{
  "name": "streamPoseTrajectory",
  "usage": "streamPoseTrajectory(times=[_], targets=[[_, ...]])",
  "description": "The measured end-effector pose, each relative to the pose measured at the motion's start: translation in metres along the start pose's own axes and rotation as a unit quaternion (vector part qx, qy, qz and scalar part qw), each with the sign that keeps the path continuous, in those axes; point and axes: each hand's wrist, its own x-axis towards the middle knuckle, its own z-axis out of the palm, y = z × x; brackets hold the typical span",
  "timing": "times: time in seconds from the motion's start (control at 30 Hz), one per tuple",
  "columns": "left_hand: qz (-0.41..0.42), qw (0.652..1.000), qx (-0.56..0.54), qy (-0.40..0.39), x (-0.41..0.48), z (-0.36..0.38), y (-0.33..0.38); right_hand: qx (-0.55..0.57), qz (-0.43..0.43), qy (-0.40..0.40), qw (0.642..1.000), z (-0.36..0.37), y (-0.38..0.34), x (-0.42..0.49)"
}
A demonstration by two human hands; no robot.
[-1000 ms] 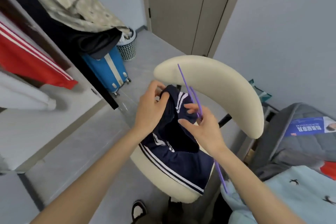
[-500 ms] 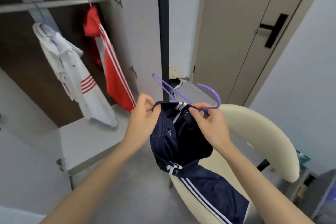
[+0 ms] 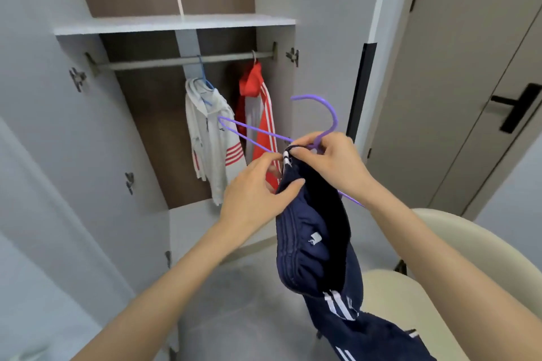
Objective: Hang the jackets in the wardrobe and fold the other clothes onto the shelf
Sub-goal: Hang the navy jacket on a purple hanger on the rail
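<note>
A navy jacket (image 3: pixel 315 231) with white stripes hangs from both my hands in front of the open wardrobe. My left hand (image 3: pixel 258 187) grips its collar edge from the left. My right hand (image 3: pixel 331 160) pinches the collar together with the neck of a purple hanger (image 3: pixel 255 133), whose hook curves up above my fingers. The jacket's lower part trails down onto the cream chair (image 3: pixel 457 278). On the wardrobe rail (image 3: pixel 164 63) hang a white jacket (image 3: pixel 211 138) and a red jacket (image 3: pixel 259 114).
A white shelf (image 3: pixel 176 23) runs above the rail. The wardrobe's doors stand open at left (image 3: pixel 44 155) and right (image 3: pixel 316 38). A room door with a black handle (image 3: pixel 516 108) is at the right. Grey floor lies below.
The view swung from the chair up to the wardrobe. Both hands lifted the navy jacket and purple hanger off the chair and higher toward the rail.
</note>
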Motion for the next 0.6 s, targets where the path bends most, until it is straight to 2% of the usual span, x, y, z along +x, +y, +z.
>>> streamPoseTrajectory(times=[0.2,0.3,0.43,0.6], targets=[[-0.018,0.991,0.068,0.112,0.002,-0.053,-0.003,0.015,-0.062,-0.078,0.995,0.028,-0.035,0.029],[-0.019,0.987,0.129,0.094,0.005,-0.078,-0.013,0.018,-0.085,-0.112,0.99,0.044,-0.048,0.039],[-0.028,0.986,0.12,0.114,0.006,-0.093,-0.031,0.044,-0.093,-0.147,0.984,0.064,-0.054,0.043],[-0.13,0.98,0.102,0.108,0.013,-0.099,-0.074,0.057,-0.07,-0.164,0.982,0.068,-0.041,0.046]])
